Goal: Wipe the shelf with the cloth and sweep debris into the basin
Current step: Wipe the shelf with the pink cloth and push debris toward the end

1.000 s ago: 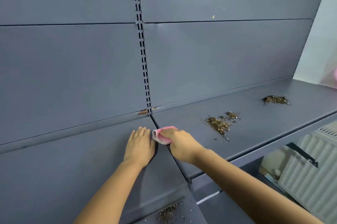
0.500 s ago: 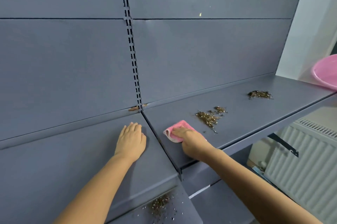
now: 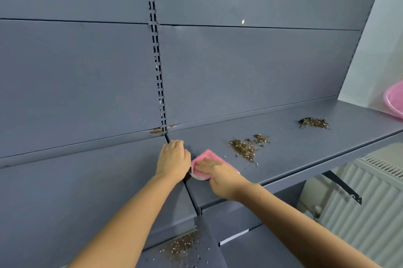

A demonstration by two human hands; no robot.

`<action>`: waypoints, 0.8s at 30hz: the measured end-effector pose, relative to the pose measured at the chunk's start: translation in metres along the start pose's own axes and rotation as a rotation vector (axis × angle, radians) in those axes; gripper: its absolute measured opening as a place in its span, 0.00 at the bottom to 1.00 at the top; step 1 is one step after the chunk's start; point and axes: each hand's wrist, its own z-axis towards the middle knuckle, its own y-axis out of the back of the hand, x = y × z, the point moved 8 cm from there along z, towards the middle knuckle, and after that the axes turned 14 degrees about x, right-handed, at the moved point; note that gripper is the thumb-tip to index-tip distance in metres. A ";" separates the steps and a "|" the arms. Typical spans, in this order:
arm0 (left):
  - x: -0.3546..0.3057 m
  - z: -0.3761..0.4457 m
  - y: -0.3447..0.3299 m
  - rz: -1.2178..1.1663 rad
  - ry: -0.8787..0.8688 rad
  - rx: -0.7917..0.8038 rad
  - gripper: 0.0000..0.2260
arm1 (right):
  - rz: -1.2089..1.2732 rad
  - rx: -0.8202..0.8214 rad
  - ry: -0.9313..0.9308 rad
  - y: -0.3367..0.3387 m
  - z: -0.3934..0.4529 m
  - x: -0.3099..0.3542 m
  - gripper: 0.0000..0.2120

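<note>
A grey metal shelf [image 3: 290, 154] runs from centre to right. My right hand [image 3: 220, 176] presses a pink cloth [image 3: 205, 158] flat on it, just right of the seam between two shelf boards. My left hand [image 3: 173, 159] lies palm down on the seam, fingers together, touching the cloth's left edge. A brown debris pile [image 3: 244, 148] lies right of the cloth, a small one [image 3: 261, 138] beside it, and another [image 3: 314, 123] farther right. The pink basin [image 3: 393, 102] shows partly at the right edge, past the shelf end.
A slotted upright [image 3: 157, 53] runs down the grey back panel to the seam. More debris [image 3: 181, 246] lies on the lower shelf below my arms. A white radiator [image 3: 366, 208] and a black shelf bracket [image 3: 342, 184] sit under the shelf at right.
My left hand has slid right onto the seam, up against the cloth. The cloth and my right hand sit about where they were half a second ago, having earlier moved right off the seam.
</note>
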 end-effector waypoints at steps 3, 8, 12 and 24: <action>-0.023 0.008 -0.011 -0.009 -0.003 0.012 0.15 | 0.056 -0.047 -0.046 0.010 -0.006 -0.022 0.27; -0.036 0.015 -0.034 0.025 -0.027 0.030 0.17 | -0.024 -0.094 -0.169 0.035 -0.025 -0.059 0.25; -0.035 0.014 -0.034 0.036 -0.038 0.018 0.19 | -0.003 -0.121 -0.265 0.056 -0.033 -0.082 0.24; -0.039 0.011 -0.034 0.104 -0.022 0.016 0.19 | -0.041 -0.053 -0.086 0.024 -0.020 -0.032 0.24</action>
